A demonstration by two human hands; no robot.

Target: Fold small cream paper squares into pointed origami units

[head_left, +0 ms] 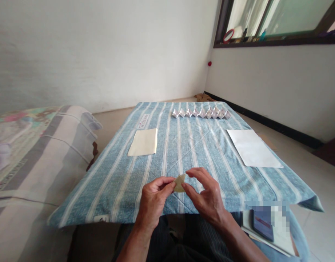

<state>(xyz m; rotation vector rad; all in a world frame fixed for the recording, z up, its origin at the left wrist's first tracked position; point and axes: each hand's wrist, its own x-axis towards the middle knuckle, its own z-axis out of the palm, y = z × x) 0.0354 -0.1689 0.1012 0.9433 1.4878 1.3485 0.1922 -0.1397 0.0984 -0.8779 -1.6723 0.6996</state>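
A small piece of folded pale yellow paper (pixel 179 183) is held just above the near part of the cloth-covered table. My left hand (pixel 156 198) pinches its left side between thumb and index finger. On the other side, my right hand (pixel 207 193) has its thumb against the paper's right edge and the index fingertip at the upper corner, the other fingers curled. Beyond my hands lies a stack of cream paper (pixel 143 142) to the left. White sheets (pixel 253 148) rest at the table's right side. Along the far edge stands a row of folded pointed paper pieces (pixel 201 113).
The table wears a blue striped cloth (pixel 170 145). At lower right, a phone (pixel 262 223) lies on papers on a blue seat (pixel 300 233). A bed (pixel 71 145) stands at left, and a window (pixel 279 22) is set in the right wall.
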